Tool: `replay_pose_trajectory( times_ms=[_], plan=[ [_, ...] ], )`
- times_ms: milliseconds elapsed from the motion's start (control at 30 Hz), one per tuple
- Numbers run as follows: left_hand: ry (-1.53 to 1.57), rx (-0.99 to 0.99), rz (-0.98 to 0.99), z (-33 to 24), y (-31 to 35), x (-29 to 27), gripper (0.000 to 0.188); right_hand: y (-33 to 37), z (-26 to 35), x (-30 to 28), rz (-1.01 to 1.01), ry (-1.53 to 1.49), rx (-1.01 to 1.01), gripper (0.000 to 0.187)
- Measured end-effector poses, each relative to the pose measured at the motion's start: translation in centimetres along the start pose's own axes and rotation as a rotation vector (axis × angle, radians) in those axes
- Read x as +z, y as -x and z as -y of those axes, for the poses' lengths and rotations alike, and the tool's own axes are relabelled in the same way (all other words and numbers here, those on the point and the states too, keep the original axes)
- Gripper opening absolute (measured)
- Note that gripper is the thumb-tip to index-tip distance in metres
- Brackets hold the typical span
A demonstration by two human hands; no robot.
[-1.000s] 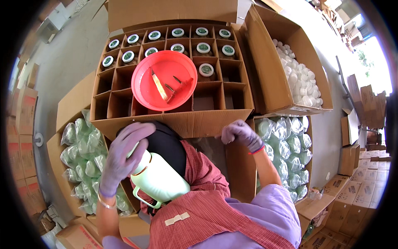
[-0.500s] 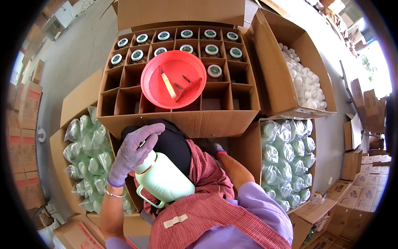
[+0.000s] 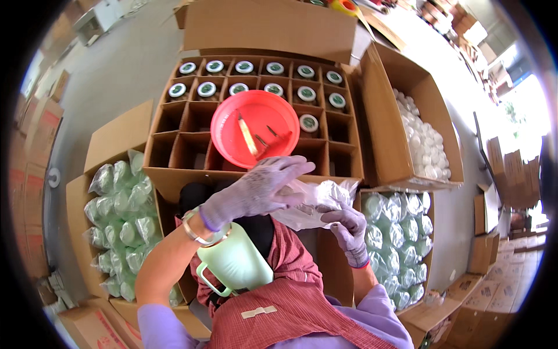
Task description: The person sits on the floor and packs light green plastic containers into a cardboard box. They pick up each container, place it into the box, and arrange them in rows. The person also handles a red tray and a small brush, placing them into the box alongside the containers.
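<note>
My left hand (image 3: pixel 261 187), in a grey-lilac knit glove, reaches over my lap with its fingers stretched out and its thumb apart. Against that thumb lies a crumpled clear plastic bag (image 3: pixel 314 203). My right hand (image 3: pixel 349 231), gloved alike, has its fingers closed on the bag's right side. Below my left wrist a mint-green handled jug (image 3: pixel 235 262) rests on my lap, its top partly hidden by the wrist. Just beyond my left hand a red bowl (image 3: pixel 225 125) sits on the carton dividers, holding a yellowish blade-like tool (image 3: pixel 247 135) and small dark pieces.
A divided carton (image 3: pixel 256 173) ahead holds several jars with green-and-white lids (image 3: pixel 305 94). White caps (image 3: pixel 427 145) fill a carton at the right. Green bottles in clear wrap stand in cartons on the left (image 3: pixel 125 227) and right (image 3: pixel 401 244).
My left hand has moved from the jug's top forward and right, toward the bag. My right hand has risen from low beside my lap with the clear plastic bag.
</note>
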State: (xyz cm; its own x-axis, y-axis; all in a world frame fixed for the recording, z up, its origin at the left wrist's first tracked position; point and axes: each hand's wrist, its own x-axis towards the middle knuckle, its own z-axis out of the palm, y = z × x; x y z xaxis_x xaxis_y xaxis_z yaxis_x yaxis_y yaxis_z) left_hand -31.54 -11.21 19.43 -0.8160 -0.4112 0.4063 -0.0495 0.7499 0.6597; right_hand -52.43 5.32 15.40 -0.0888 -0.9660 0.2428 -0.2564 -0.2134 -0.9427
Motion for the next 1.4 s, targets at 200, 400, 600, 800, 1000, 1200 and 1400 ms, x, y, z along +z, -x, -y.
replay_pose_trajectory(
  times_ms=[200, 400, 600, 800, 1000, 1200, 1400],
  plan=[
    [-0.514, -0.408, -0.162, 4.6, 4.9, -6.2, 0.025, -7.3, 4.3, 5.7, -0.052, -0.898, -0.161, 0.026],
    [0.834, -0.383, -1.131, 5.7, 19.9, -12.7, 0.034, -13.7, 2.2, 16.5, 0.135, 0.451, -0.334, 0.055],
    [0.634, -0.893, -1.100, 4.2, 32.8, 1.2, 0.031, -9.2, -2.5, 19.3, 0.064, 0.687, -0.331, 0.041],
    [0.022, -0.735, -0.571, -9.2, 28.4, 5.3, 0.033, 1.1, -3.6, 14.7, 0.281, 0.692, -0.409, 0.031],
    [0.302, -0.749, -0.291, -12.8, 34.6, 9.5, 0.035, 9.1, -6.6, 10.2, 0.560, 0.699, -0.688, 0.023],
    [0.125, -1.071, -0.366, -11.5, 25.7, 0.5, 0.036, 9.7, -7.4, 9.9, 0.696, 0.697, -0.846, 0.028],
    [0.681, -0.915, -0.603, -10.1, 36.5, 2.5, 0.049, 8.6, -1.5, 12.1, 0.794, 0.252, -0.048, 0.018]
  ],
)
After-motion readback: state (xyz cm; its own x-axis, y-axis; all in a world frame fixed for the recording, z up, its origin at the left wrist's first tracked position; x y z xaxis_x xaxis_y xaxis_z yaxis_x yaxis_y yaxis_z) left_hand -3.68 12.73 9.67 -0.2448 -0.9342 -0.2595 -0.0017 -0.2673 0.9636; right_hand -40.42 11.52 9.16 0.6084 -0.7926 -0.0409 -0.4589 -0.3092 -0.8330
